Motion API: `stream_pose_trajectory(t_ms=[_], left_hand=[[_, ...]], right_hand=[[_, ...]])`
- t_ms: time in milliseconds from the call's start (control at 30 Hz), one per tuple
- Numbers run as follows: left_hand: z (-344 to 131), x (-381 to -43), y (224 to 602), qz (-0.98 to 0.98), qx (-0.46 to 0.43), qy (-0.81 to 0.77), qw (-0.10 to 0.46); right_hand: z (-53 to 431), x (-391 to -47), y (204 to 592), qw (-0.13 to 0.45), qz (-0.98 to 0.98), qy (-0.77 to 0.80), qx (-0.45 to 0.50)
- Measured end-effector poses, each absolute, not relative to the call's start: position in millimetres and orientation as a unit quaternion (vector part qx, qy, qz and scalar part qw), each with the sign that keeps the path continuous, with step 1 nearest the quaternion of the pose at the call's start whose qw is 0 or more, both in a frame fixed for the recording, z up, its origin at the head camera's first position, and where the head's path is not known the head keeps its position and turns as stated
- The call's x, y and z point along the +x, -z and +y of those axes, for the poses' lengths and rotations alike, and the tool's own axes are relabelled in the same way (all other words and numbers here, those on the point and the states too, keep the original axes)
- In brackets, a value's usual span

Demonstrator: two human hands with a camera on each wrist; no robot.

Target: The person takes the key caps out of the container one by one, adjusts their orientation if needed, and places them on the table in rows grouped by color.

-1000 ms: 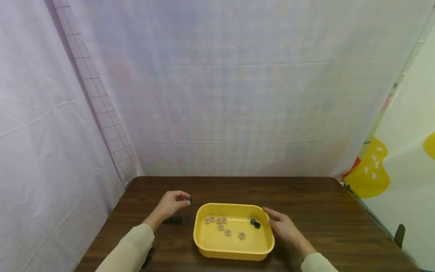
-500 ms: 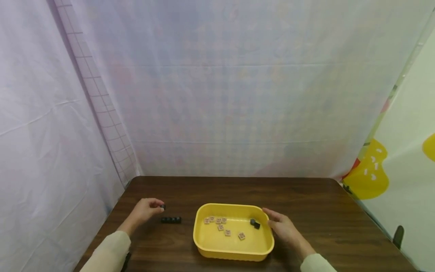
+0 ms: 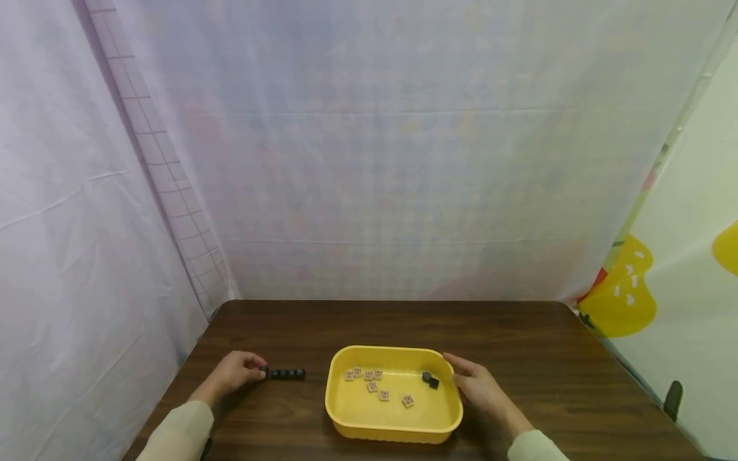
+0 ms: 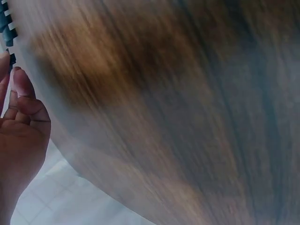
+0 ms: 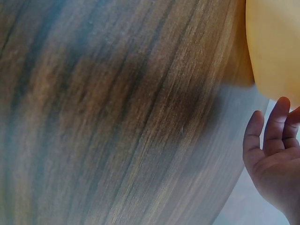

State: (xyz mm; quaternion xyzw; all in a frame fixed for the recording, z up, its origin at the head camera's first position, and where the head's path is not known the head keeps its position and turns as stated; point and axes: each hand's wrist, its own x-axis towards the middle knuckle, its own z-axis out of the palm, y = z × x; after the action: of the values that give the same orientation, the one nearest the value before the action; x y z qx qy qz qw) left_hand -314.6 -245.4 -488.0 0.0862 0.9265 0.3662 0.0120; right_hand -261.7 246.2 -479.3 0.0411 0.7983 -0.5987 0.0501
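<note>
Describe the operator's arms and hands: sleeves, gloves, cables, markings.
Left sleeve and right sleeve: long, plain, pale cream. Left hand and right hand: no gloves. No cables or markings show. A dark piece shows beside the left sleeve, too hidden to identify.

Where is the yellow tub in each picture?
Head: the yellow tub is at the bottom, a little right of the middle, and all of its rim is inside the picture.
Left wrist: not in it.
Right wrist: only part of it shows, in the upper right corner, cut off by the edge.
Shared landmark: the brown wooden table, seen in all three views.
</note>
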Motion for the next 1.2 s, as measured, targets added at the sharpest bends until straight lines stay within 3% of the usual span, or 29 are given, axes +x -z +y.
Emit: stream_pose_trajectory(t_ms=[1200], left_hand=[[-235,-313,485,0.920,0.061,-0.387,0.017]], right_hand=[[247,-267,473,0.054,0.830,0.552,0.059]])
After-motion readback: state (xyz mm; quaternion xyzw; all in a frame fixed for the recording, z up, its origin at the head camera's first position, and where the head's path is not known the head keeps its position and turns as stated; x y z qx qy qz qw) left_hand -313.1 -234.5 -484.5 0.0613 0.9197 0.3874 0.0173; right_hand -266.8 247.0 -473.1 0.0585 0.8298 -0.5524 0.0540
